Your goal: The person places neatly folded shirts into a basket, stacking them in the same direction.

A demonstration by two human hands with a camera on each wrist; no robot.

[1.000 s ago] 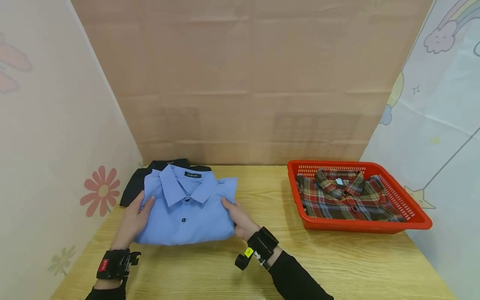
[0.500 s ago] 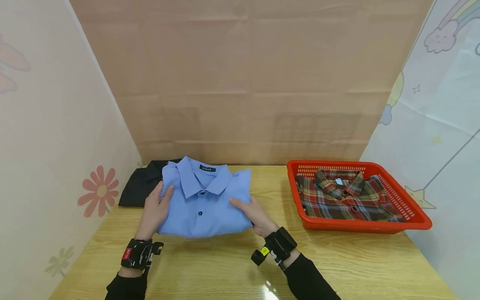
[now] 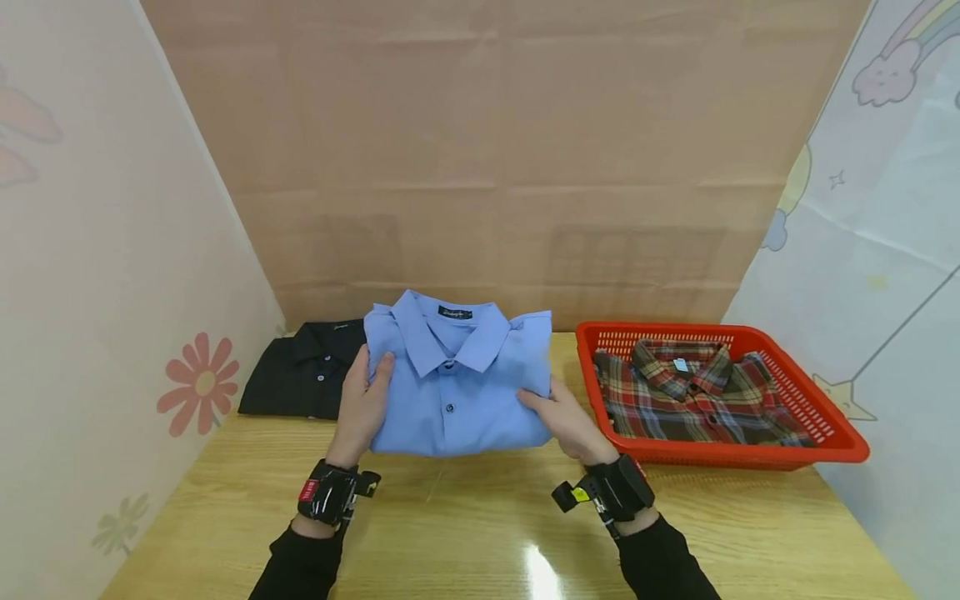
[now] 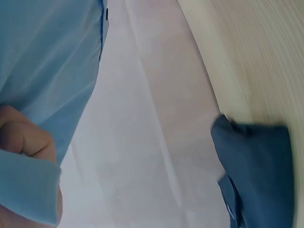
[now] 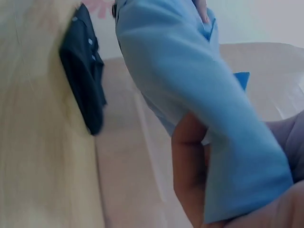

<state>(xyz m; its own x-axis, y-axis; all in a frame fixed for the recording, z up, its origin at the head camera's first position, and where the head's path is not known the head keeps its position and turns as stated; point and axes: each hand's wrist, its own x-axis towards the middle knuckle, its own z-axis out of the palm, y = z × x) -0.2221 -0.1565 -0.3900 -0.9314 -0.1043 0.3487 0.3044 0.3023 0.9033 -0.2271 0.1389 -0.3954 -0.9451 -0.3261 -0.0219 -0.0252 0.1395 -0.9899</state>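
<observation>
A folded light blue button shirt [image 3: 450, 392], collar toward the back, is held up between both hands in the head view. My left hand [image 3: 363, 407] grips its left edge, thumb on top. On the opposite edge my right hand [image 3: 566, 421] pinches the cloth, thumb over the front and fingers beneath. The right wrist view shows the shirt [image 5: 190, 85] raised off the table, with curled fingers [image 5: 187, 156] under its fold. In the left wrist view the left hand's fingers [image 4: 28, 137] curl around the blue cloth.
A folded black shirt [image 3: 300, 375] lies at the back left of the wooden table [image 3: 450, 533]. At the right stands a red plastic basket [image 3: 720, 454] holding a folded plaid shirt [image 3: 675, 392]. A brown paper-covered wall [image 3: 480, 167] rises behind.
Both hands have carried the blue shirt to the right and a little toward the back. It has moved off the black shirt, which now shows more fully. The basket stays put.
</observation>
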